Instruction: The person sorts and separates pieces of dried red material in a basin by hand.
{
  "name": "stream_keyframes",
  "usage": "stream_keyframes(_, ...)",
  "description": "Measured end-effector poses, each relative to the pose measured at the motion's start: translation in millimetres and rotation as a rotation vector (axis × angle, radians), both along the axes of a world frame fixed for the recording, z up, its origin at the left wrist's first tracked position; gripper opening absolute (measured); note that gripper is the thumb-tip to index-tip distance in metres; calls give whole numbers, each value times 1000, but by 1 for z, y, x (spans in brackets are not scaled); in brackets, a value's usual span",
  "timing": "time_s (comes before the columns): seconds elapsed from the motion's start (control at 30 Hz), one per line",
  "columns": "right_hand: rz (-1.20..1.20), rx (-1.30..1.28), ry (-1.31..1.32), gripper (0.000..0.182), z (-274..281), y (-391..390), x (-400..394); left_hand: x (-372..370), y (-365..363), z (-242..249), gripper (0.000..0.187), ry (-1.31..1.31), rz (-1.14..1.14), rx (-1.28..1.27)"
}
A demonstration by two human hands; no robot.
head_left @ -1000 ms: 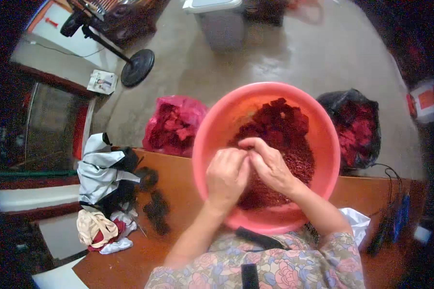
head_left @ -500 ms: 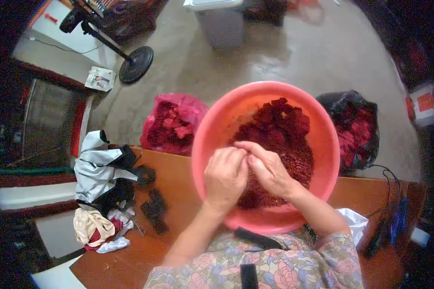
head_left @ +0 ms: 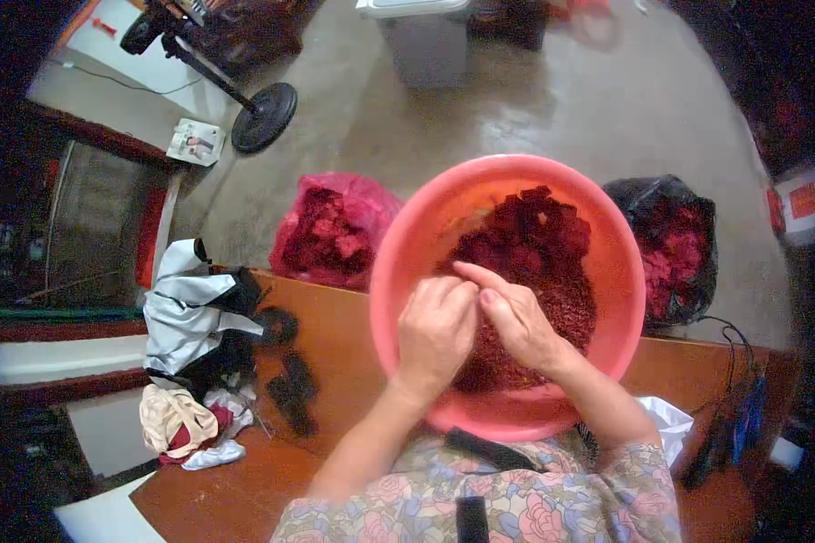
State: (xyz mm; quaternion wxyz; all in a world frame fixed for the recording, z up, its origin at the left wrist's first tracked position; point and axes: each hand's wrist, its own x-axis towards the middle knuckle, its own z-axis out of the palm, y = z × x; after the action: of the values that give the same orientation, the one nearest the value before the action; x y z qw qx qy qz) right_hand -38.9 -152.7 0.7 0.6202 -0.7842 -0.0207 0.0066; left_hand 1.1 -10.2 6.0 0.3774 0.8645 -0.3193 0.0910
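A large pink plastic basin (head_left: 631, 271) stands in front of my body. Inside it lie dark red clumps (head_left: 552, 226) toward the far side and loose reddish bits (head_left: 561, 312) nearer me. Over the left half of the basin, my left hand (head_left: 436, 330) is closed with its knuckles up. My right hand (head_left: 521, 328) presses against it from the right, fingers together and reaching over the left fingertips, thumb bent. Whatever lies between the two hands is hidden by the fingers.
A pink bag (head_left: 290, 244) and a black bag (head_left: 643, 195), both with reddish clumps, flank the basin on the far side. Crumpled clothes (head_left: 186, 312) and cloths (head_left: 177, 421) lie at left on the brown wooden surface (head_left: 335, 326). Farther off are a fan base (head_left: 264, 118) and a grey bin (head_left: 426, 50).
The whole view has shifted slightly, so things appear a little farther right. My hands stay pressed together over the basin, with the right thumb a bit farther from the left hand.
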Motion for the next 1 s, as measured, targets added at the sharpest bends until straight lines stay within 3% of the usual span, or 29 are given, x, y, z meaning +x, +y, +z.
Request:
stream_keyframes(0.07, -6, 4, -10, 43, -1, -1, 0, 0, 0, -3, 12, 12, 11, -39)
stream_keyframes(0.17, -92, 22, -123, 39, -4, -2, 6, 0, 5, 2, 9, 177, 77, -299)
stream_keyframes(0.23, -117, -83, 82, 33, 6, -7, 8, 1, 9, 3, 12, 387, 182, -525)
stream_keyframes(0.33, -103, -385, -316, 31, -53, 1, 8, 3, 9, 1, 13, 389, 229, -584)
stream_keyframes(0.47, 149, -694, -195, 9, -72, 11, 1, 1, 10, 3, 15, 465, 199, -604)
stream_keyframes(0.57, 216, -758, -8, 7, -61, 6, 4, 1, 10, 2, 16, 485, 211, -599)
stream_keyframes(0.8, -139, -363, -149, 19, -43, -12, 10, 4, 10, -7, 14, 493, 202, -556)
stream_keyframes(0.9, -148, -200, 21, 21, -37, -13, 11, 2, 10, -5, 12, 476, 217, -477)
stream_keyframes(1.0, -103, 366, 488, 26, -20, -13, 13, 3, 8, 3, 9, 403, 158, -424)
